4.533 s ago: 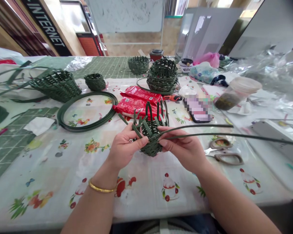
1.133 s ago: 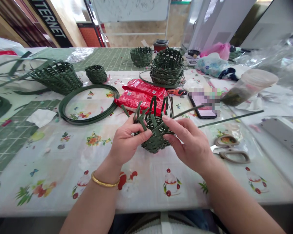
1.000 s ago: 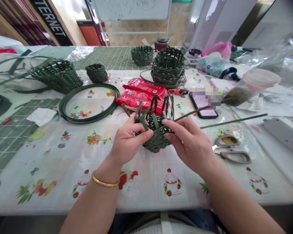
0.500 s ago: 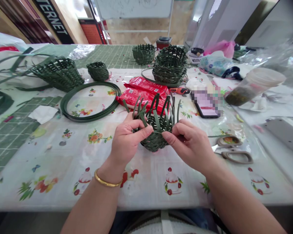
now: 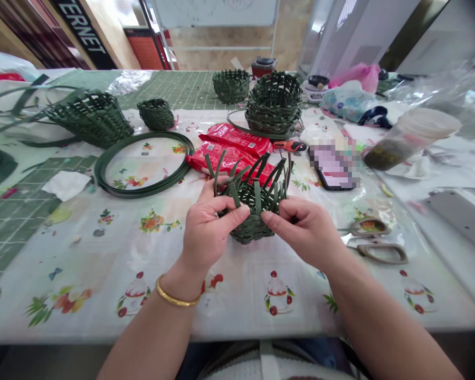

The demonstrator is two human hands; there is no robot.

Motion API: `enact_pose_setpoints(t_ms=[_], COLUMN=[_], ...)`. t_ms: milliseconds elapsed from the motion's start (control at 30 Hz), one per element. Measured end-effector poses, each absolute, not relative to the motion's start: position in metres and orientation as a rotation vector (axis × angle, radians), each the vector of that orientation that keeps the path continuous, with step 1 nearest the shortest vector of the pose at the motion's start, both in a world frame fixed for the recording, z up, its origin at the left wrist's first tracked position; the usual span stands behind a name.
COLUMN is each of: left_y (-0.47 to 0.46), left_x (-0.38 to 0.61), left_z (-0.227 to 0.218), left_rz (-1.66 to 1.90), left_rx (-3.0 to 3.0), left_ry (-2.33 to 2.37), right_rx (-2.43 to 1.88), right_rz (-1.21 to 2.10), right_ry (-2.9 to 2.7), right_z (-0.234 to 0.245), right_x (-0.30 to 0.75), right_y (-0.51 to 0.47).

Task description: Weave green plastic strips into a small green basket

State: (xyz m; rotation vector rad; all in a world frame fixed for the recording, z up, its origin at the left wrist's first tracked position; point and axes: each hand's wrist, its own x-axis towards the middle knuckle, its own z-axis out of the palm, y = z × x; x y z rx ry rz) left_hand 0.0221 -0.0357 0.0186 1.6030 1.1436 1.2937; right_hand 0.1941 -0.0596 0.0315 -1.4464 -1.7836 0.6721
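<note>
A small dark green woven basket point(image 5: 253, 224) is held between my two hands over the patterned tablecloth, its loose strips standing up around the rim. My left hand point(image 5: 211, 224) is closed on the basket's left side, thumb across the front and fingers behind the upright strips. At the right front of the rim, my right hand point(image 5: 303, 224) is closed with thumb and index finger pressed to the weave. Whether it pinches a separate strip there is too small to tell. Behind the basket lie shiny red packets point(image 5: 233, 153).
A coil of green strip point(image 5: 142, 192) lies at left. Finished-looking woven baskets point(image 5: 275, 103) stand further back, with a larger basket point(image 5: 93, 119) at back left. Scissors point(image 5: 382, 253), a phone point(image 5: 332, 166), an orange-handled cutter point(image 5: 288, 145) and a tilted plastic jar point(image 5: 411, 138) are to the right.
The basket has turned slightly and its upright strips have shifted. My right thumb and fingers have moved a little up and left along the rim. The thin strip trailing right is less visible.
</note>
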Motion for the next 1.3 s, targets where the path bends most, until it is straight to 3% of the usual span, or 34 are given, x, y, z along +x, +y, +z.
enact_pose_setpoints(t_ms=[367,600,767,900,1067,1167,1300], left_y=[-0.022,-0.031,-0.038,-0.047,-0.051,-0.046,-0.040], left_x=[0.016,-0.006,-0.009,0.002,0.018,0.023,0.023], left_z=[0.009,0.025,0.033,0.033,0.024,0.019,0.015], left_rz=[1.192,1.922,1.177,1.194,0.886,0.710,0.730], left_rx=[1.694,1.839,2.287,2.289,2.299,2.085,1.702], left_ry=[1.119,1.189,1.085,1.069,1.278,1.267,1.157], right_rx=[-1.600,-1.607,-1.599,-1.595,-1.595,-1.593,-1.588], right_rz=[0.690,0.582,0.534,0.520,0.501,0.513,0.587], right_ry=[-1.758,-1.792,-1.789,-1.807,-1.813,-1.809,-1.808], right_z=[0.013,0.007,0.006,0.006,0.006,0.006,0.008], right_x=[0.187,0.180,0.179,0.180,0.180,0.180,0.181], right_y=[-0.053,-0.054,-0.053,-0.052,-0.051,-0.051,-0.050])
